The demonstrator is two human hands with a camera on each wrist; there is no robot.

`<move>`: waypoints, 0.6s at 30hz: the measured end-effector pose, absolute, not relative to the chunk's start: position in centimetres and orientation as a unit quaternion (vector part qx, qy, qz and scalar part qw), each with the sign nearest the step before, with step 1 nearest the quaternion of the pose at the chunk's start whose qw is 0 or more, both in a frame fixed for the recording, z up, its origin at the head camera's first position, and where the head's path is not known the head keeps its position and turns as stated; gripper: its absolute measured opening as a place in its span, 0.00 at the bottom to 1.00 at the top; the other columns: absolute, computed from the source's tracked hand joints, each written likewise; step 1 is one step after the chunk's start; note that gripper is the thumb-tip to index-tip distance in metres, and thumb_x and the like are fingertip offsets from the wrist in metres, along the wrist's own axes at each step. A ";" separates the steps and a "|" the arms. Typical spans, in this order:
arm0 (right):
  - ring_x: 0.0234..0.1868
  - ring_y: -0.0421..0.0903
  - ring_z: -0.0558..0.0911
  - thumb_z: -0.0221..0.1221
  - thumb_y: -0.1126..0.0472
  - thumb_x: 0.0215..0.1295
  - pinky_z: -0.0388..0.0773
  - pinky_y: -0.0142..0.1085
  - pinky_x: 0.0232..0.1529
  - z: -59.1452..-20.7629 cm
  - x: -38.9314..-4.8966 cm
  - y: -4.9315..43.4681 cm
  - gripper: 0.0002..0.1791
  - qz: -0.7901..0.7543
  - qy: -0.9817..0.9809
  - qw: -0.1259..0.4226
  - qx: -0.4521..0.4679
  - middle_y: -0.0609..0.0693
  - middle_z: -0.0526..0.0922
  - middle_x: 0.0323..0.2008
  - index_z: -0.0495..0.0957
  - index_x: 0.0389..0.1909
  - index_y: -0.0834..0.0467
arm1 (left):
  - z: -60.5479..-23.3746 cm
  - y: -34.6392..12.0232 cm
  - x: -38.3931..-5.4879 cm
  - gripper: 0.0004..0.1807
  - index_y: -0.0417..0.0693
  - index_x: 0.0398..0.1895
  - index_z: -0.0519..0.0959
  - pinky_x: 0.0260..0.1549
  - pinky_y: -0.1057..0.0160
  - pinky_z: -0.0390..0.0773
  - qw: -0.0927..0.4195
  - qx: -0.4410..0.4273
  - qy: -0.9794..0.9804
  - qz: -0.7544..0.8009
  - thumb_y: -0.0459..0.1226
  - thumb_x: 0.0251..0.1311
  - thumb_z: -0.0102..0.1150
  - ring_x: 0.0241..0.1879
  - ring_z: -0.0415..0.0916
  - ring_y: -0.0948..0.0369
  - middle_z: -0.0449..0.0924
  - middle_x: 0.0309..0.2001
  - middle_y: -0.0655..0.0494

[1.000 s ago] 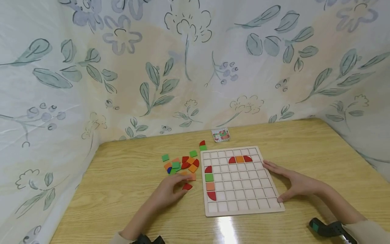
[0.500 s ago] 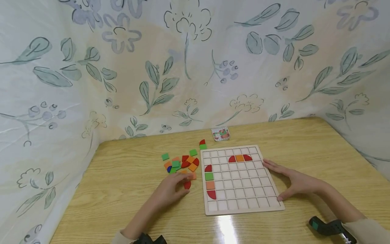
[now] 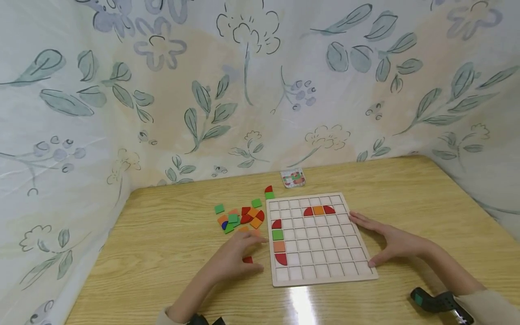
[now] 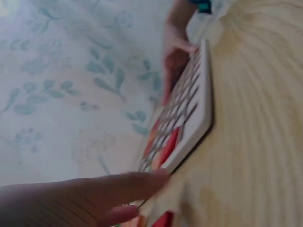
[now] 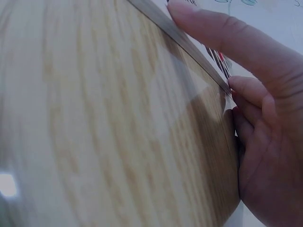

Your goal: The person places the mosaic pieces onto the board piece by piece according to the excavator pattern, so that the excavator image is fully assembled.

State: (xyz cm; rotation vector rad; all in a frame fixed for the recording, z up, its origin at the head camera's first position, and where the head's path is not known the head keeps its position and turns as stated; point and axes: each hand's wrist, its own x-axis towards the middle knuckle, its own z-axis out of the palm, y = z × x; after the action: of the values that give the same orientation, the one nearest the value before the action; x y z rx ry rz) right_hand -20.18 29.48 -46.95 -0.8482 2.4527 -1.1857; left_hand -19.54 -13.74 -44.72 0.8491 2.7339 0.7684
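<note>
A pale wooden grid board lies on the table. Its left column holds a red quarter-circle tile, an orange-pink square, a green square tile and another red tile. Two red tiles flank an orange square tile near the top. My left hand is spread beside the board's left edge, over a partly covered red tile on the table. Nothing shows between its fingers. In the left wrist view, a blurred finger reaches close to the board. My right hand rests against the board's right edge with fingers extended.
Loose tiles in green, orange, red and blue lie heaped left of the board. A red and a green tile sit at its upper left corner. Behind stands a small pattern card, near the floral cloth.
My left hand has shifted right and toward me, and its thumb and fingers have spread wider. The red tile by it is now mostly covered. My right hand stays at the board.
</note>
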 end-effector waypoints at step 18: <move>0.64 0.16 0.38 0.72 0.57 0.42 0.41 0.09 0.52 -47.4 -20.3 29.7 0.58 -0.418 0.849 0.150 -0.287 0.63 0.39 0.71 0.46 0.72 0.57 | -46.2 -14.0 -18.5 0.28 0.58 0.54 0.77 0.41 0.62 0.74 0.014 0.239 0.947 0.213 0.54 0.48 0.65 0.42 0.69 0.64 0.76 0.45 0.62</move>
State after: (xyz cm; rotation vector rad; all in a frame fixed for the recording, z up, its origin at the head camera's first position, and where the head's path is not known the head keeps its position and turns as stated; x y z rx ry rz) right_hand -20.29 29.73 -47.43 -0.8246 2.4378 -1.2000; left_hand -18.47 -14.01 -46.20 0.7447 2.9495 0.6644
